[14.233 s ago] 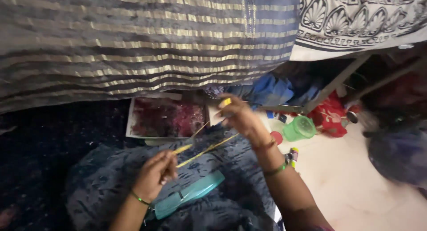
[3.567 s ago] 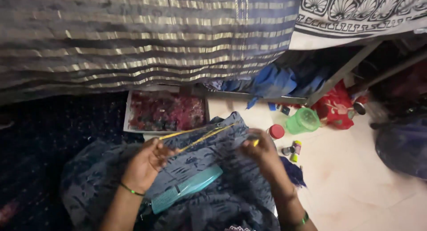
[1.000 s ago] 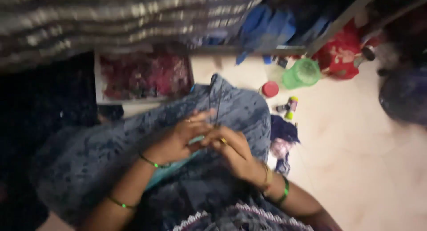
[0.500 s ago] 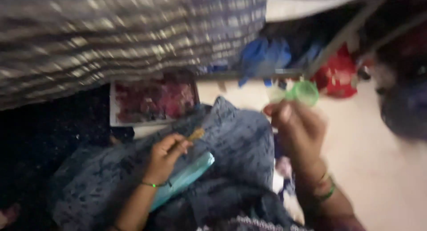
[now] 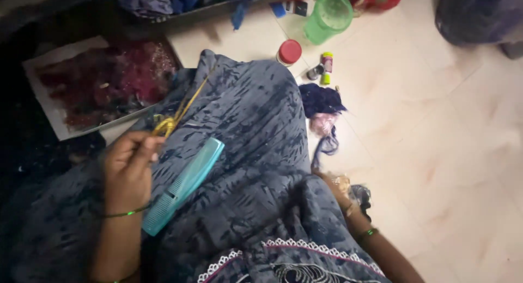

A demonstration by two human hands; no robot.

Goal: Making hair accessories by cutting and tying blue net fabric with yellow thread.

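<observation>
Left hand (image 5: 128, 166) pinched yellow thread bundle (image 5: 173, 116) at 11 o'clock above teal comb (image 5: 184, 185) on blue patterned cloth (image 5: 256, 152) | right hand (image 5: 340, 190) at 4 o'clock by cloth's edge, half hidden, grip unclear | red-capped jar (image 5: 289, 52) at 12 o'clock.

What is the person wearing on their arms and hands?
Both arms are bare, with no sleeves or gloves. The left hand has a thin green bangle around its wrist. The right hand is partly hidden by cloth, and a green bangle shows on that wrist too.
</observation>
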